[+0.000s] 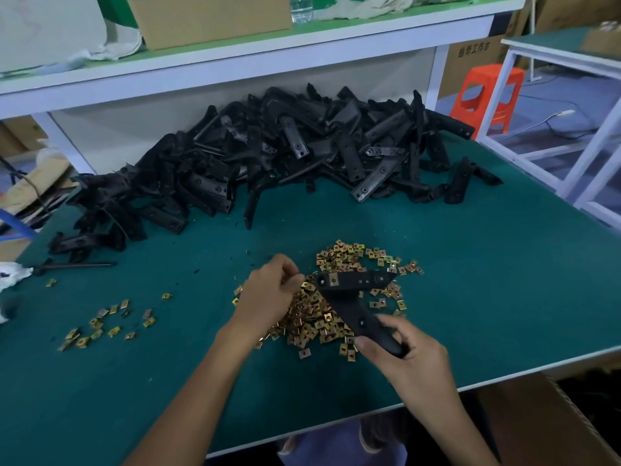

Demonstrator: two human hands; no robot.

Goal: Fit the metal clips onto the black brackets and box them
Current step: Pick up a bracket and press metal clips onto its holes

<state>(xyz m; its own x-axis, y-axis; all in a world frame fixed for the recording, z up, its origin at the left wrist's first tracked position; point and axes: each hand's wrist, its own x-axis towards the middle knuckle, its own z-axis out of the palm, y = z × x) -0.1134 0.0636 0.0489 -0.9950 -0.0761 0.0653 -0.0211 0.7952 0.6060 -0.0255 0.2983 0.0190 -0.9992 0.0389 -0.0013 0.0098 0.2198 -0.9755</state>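
at a green-topped bench (470,264), centre of the frame: my right hand (406,351) grips the lower leg of a black angled plastic bracket (349,297), fingers (368,346) curled round it. its crossbar is held over a heap of small brass-coloured metal clips (312,321). one clip (332,280) already sits on the crossbar's left end. my left hand (268,290) hovers at that end with its fingers curled down. i cannot tell whether they pinch a clip, as the tips are hidden.

the bracket looks stiff, light and matt, so i judge a grip on the long leg, well clear of the holed crossbar, to be secure. the clips look thin, springy and sharp-edged, and are best pinched by their flat sides and slid on edgewise.

a pile of loose black brackets (285,156) fills the upper centre, and stray clips (100,324) lie at lower left. at lower right, below the bench edge, stands an open brown cardboard box (524,412) with contents too dark to read. another cardboard box (208,21) sits on the shelf at the top, its inside out of sight.
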